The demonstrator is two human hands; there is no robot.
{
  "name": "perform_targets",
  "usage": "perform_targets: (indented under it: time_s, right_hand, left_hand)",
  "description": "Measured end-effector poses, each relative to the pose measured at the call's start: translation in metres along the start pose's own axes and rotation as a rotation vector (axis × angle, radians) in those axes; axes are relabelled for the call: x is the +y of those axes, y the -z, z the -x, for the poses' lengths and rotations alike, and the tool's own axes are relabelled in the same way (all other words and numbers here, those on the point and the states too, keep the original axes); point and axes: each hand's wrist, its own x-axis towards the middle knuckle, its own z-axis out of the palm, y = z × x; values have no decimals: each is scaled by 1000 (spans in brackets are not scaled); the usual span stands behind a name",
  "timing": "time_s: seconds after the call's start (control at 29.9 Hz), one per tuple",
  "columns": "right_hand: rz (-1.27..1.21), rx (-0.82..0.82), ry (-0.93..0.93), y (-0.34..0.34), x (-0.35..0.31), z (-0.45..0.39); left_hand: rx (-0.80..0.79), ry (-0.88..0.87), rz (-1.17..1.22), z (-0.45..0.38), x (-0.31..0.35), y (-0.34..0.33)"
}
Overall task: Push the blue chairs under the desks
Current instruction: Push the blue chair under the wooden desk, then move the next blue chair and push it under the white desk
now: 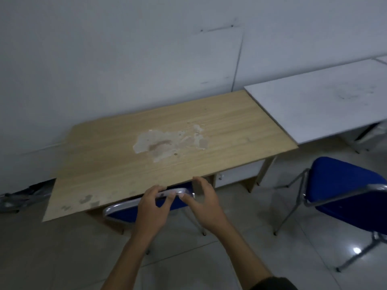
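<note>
At lower centre the left hand (151,203) is curling round the stiff rail (180,191) of the chair (123,214), which I am judging light, while the right hand (204,198) is hovering spread beside it.

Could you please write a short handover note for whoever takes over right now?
Left hand holds the chrome back rail of the near blue chair; right hand is open, thumb at the rail.
That chair is mostly under the wooden desk: about done.
Second blue chair stands clear of the white desk: not yet pushed in.
</note>
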Motion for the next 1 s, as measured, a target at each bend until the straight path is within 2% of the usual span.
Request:
perform_targets:
  time_s: [0.13, 0.27, 0.37, 0.57, 0.77, 1.0]
  right_hand:
    - [-133, 96, 48, 86, -17, 39]
    - [-137, 169, 60, 186, -35, 76]
    - [-142, 191, 74, 269, -38, 113]
    - [-135, 397, 123, 404, -18, 171]
    - [-76, 661, 29, 501, 33, 190]
    - [57, 771, -117, 591, 98, 169]
  left_hand:
    - [-49, -102, 78, 36, 74, -39]
    - [-68, -162, 130, 67, 147, -85]
    - [-135, -198, 211, 97, 208, -132]
    - [-266, -303, 248, 143, 314, -243]
    - [-493, -431, 146, 151, 377, -358]
    - [-639, -341, 138, 139, 405, -476]
